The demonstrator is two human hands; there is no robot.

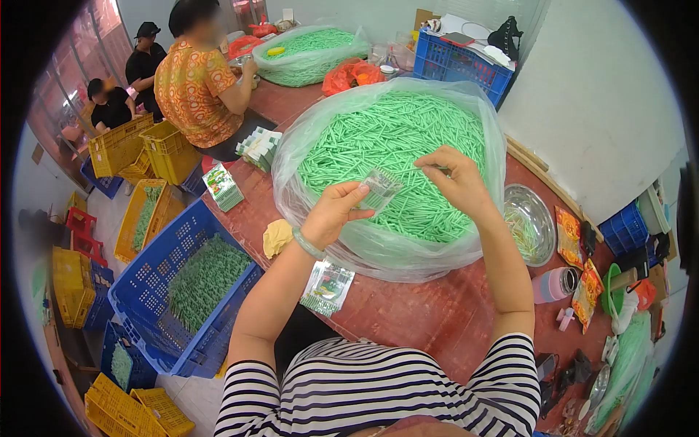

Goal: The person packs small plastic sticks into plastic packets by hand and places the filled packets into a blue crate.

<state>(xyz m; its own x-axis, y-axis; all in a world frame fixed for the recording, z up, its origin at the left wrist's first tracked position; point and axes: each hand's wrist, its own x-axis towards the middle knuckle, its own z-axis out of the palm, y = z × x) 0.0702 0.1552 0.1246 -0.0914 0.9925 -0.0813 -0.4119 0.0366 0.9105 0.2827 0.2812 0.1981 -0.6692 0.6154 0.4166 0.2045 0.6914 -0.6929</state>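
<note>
My left hand (329,211) grips a small clear packet (383,188) with green sticks showing inside, holding it up over the near left of the big heap. My right hand (460,183) is just to the right of the packet, its thumb and forefinger pinched together; what sits between them, if anything, is too small to make out. Below both hands, thin light-green sticks (393,135) fill a large clear plastic bag (496,146). Near my left forearm lies a stack of printed packets (328,285).
On the red table (419,309) are a metal bowl (542,251), a pink bottle (555,285), a yellow cloth (277,237) and more packet stacks (222,188). A blue crate (145,284) of filled packets stands left. A co-worker (196,87) works at the far left.
</note>
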